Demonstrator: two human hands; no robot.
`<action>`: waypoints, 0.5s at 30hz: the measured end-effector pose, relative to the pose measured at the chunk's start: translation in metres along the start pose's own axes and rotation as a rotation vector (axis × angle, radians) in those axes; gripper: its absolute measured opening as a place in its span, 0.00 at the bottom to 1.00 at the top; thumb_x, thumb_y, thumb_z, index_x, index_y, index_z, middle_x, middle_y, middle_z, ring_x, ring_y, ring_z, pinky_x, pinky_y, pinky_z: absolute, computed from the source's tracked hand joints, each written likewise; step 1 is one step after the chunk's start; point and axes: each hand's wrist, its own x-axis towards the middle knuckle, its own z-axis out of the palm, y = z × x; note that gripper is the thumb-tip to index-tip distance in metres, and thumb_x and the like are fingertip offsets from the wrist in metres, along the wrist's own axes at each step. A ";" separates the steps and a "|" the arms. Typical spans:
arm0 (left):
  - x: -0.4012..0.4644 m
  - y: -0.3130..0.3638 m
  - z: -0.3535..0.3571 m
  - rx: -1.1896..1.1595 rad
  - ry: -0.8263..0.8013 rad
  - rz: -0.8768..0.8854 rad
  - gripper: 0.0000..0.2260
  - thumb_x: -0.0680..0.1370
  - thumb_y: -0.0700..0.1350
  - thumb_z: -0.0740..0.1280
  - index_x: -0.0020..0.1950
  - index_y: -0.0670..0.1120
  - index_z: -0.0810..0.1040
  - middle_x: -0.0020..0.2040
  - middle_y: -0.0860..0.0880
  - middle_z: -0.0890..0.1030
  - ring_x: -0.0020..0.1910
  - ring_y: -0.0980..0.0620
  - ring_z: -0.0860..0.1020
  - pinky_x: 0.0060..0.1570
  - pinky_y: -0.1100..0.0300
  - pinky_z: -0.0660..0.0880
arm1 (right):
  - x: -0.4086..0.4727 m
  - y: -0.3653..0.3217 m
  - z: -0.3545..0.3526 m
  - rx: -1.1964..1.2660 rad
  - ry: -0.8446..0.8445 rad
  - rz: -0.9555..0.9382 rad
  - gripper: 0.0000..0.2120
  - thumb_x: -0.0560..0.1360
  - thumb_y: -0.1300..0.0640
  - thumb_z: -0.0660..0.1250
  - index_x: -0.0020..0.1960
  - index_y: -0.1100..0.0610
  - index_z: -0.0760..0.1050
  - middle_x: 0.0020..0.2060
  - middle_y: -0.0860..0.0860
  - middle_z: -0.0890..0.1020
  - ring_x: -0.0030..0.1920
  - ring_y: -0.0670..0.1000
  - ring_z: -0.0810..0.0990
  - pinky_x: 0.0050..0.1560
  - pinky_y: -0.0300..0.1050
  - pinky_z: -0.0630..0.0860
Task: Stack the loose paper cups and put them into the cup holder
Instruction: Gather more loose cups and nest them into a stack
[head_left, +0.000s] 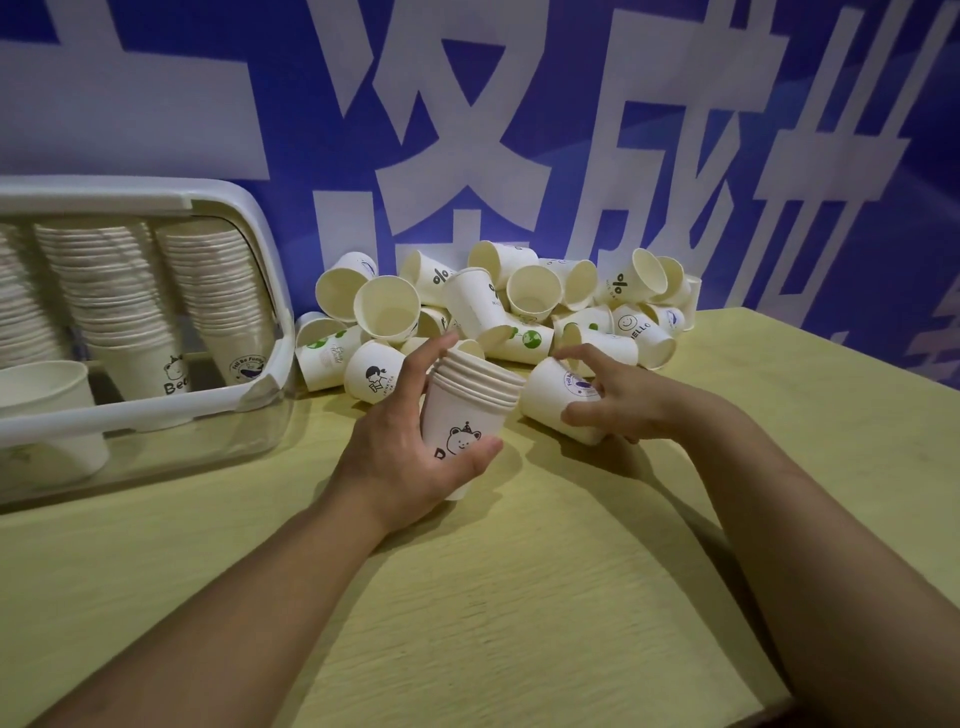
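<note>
Pale yellow-green wood-grain counter (519, 597), fine horizontal grain, fills lower view. Its front edge cuts diagonally at bottom right; dark floor strip (831, 719) below that edge. Directly behind the counter's far edge, a blue banner wall (649, 171) with huge white characters, partly cropped. Lighting dim, soft; broad shadows on the counter surface. Banner darker toward the right of the counter.

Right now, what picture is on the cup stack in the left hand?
A little black-outlined bear face wearing a tiny hat, on the white stack of cups; head view.
</note>
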 end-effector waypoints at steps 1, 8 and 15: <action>0.000 0.000 0.000 0.001 -0.006 -0.001 0.41 0.68 0.59 0.77 0.72 0.74 0.54 0.59 0.60 0.77 0.48 0.60 0.79 0.46 0.63 0.75 | 0.000 -0.001 0.001 0.001 -0.001 -0.011 0.39 0.64 0.37 0.69 0.71 0.30 0.55 0.63 0.51 0.71 0.57 0.55 0.77 0.55 0.55 0.82; 0.001 0.000 0.000 0.001 -0.018 0.008 0.42 0.67 0.60 0.77 0.71 0.76 0.54 0.61 0.59 0.77 0.49 0.59 0.79 0.46 0.64 0.74 | -0.011 -0.023 0.007 0.351 0.309 -0.287 0.34 0.75 0.46 0.72 0.73 0.32 0.57 0.59 0.48 0.76 0.53 0.49 0.81 0.52 0.48 0.83; 0.000 0.004 0.001 0.039 -0.083 0.042 0.43 0.68 0.61 0.77 0.68 0.81 0.48 0.62 0.59 0.75 0.52 0.56 0.79 0.48 0.63 0.74 | -0.034 -0.067 0.026 0.636 0.530 -0.529 0.39 0.71 0.46 0.76 0.72 0.29 0.55 0.57 0.36 0.72 0.55 0.41 0.80 0.49 0.42 0.82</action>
